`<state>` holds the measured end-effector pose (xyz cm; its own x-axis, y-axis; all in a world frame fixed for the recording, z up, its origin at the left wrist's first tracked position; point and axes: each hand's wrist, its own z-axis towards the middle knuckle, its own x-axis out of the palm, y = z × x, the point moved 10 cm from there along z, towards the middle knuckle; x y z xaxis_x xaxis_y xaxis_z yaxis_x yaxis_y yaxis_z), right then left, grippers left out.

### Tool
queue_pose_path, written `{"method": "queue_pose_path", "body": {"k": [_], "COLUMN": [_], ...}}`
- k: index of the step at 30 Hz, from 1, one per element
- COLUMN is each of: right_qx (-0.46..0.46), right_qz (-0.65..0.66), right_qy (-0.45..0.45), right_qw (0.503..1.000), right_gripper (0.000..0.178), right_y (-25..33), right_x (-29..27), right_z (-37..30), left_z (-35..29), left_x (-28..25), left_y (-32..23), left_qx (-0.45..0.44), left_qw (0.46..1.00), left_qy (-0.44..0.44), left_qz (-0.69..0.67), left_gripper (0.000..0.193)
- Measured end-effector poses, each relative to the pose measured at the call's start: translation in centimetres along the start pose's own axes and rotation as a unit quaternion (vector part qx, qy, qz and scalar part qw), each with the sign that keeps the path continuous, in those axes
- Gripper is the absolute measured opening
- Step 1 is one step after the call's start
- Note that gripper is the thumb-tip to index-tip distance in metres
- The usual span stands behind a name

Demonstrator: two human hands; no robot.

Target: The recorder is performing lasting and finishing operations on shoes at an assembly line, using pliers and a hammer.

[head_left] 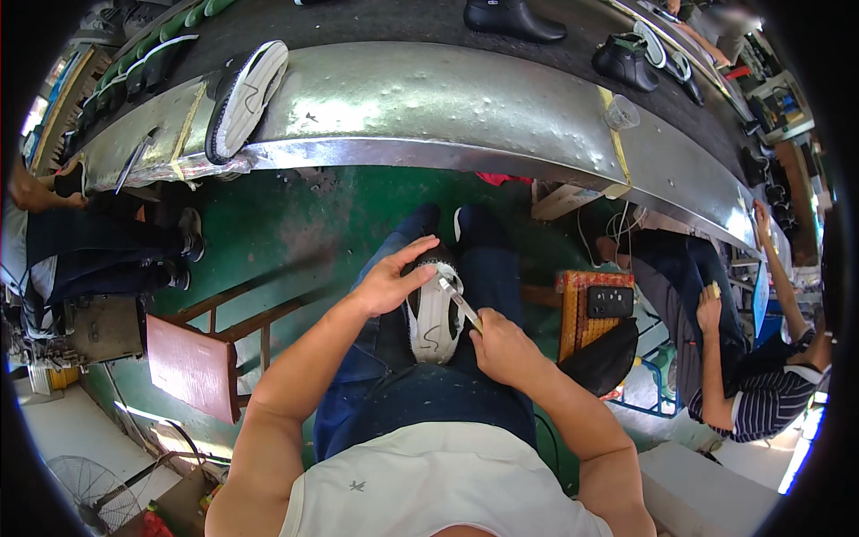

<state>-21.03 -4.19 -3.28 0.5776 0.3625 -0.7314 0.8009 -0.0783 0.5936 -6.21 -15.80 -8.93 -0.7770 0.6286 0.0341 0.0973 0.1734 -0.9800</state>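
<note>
A dark shoe rests in my lap with its whitish underside turned up and a dark curved line drawn on it. My left hand is wrapped over the far end of the shoe and grips it. In my right hand is a slim tool with a yellowish handle and a pale, narrow front end. That front end touches or nearly touches the shoe's pale edge close to my left fingers; which of the two I cannot tell.
A metal ledge runs along a dark belt carrying black boots. Another shoe leans on the ledge, near a clear cup. A wooden stool stands left. Right are a woven seat and a seated person; another person sits far left.
</note>
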Motion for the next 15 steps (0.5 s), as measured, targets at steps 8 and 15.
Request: {"method": "queue_pose_path", "body": {"k": [8,15], "right_qx": [0.134,0.087], "right_qz": [0.301,0.089], "right_qy": [0.215,0.002], "right_qw": [0.919,0.992], "right_gripper": [0.022,0.034], "right_y": [-2.9,-5.3], "right_x": [0.7,1.5], "right_z": [-2.4,2.5], "left_z": [1.8,2.0], "left_x": [0.8,2.2], "left_y": [0.7,1.2], "left_qx": [-0.027,-0.106], "left_qw": [1.000,0.989], "left_qy": [-0.005,0.097], "left_qz": [0.002,0.022], "left_gripper": [0.046,0.058]}}
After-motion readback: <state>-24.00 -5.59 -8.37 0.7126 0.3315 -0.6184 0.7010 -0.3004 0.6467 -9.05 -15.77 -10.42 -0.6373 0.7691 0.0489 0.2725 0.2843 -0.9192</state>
